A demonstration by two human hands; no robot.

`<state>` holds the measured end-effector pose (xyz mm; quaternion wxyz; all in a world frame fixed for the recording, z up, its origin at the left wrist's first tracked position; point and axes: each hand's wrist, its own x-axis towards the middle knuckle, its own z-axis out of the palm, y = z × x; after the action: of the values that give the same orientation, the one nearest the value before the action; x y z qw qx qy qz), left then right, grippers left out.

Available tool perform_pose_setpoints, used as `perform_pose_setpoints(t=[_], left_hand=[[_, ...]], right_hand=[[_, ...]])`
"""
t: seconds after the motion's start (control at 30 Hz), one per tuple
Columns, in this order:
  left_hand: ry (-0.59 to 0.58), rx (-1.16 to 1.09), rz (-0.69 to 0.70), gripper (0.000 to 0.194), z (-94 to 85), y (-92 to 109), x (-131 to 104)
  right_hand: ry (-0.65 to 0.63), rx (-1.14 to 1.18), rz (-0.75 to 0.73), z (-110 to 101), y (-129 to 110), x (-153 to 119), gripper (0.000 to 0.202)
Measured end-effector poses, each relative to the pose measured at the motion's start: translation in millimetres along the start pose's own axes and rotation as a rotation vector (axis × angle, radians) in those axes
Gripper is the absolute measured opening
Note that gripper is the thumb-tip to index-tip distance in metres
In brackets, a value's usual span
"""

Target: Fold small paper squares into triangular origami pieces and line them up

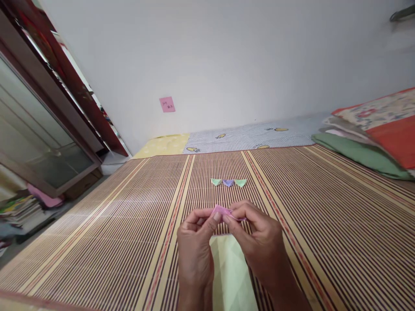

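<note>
Between my fingertips is a small pink folded paper, held up over the striped mat. My left hand pinches its left side with thumb and index finger. On the other side, my right hand grips it, the thumb pressed near its lower edge. Part of the paper is covered by my fingers. Beyond the hands, a green folded paper triangle, a purple one and another green one lie in a row, points toward me. A pale green creased sheet lies below my wrists.
The striped bamboo mat spreads across the bed up to a checked cloth by the wall. Folded bedding is stacked at the right. A pink note sticks to the wall. A glass-panelled door stands at the left.
</note>
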<state>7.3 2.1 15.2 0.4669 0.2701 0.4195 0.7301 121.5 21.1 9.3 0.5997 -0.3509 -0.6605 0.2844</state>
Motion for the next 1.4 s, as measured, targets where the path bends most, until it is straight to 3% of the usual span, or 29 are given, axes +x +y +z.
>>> perform_pose_setpoints(t=[0.37,0.57,0.77,0.97,1.1,1.17,1.3,1.4], left_hand=[[-0.055,0.070,0.010,0.014,-4.4,0.6,1.8],[-0.004,0.002,-0.015,0.020,-2.3,0.6,2.8],[0.094,-0.104,-0.032,0.028,0.7,-3.7,2.9],[0.115,-0.096,0.045,0.025,-5.3,-7.4,6.3],[0.020,0.061,0.071,0.018,-8.9,-4.8,4.8],[-0.073,0.159,0.033,0.017,-7.6,-3.2,1.5],[-0.189,0.203,0.003,0.017,-2.0,-2.8,-4.9],[-0.203,0.186,0.002,0.017,2.1,-3.6,-7.9]], right_hand=[[-0.038,0.065,0.039,-1.4,1.3,1.8,0.019],[-0.095,0.157,0.125,-5.2,1.2,1.7,0.017],[0.044,0.264,0.249,0.8,7.6,-2.6,0.009],[0.034,0.244,0.271,-6.2,15.8,0.4,0.010],[0.038,0.149,0.242,-20.3,17.2,3.9,0.024],[-0.027,0.139,0.225,-22.2,15.6,4.3,0.033],[-0.188,0.252,0.237,-17.4,13.6,3.9,0.019],[-0.178,0.293,0.242,-14.5,13.8,3.5,0.024]])
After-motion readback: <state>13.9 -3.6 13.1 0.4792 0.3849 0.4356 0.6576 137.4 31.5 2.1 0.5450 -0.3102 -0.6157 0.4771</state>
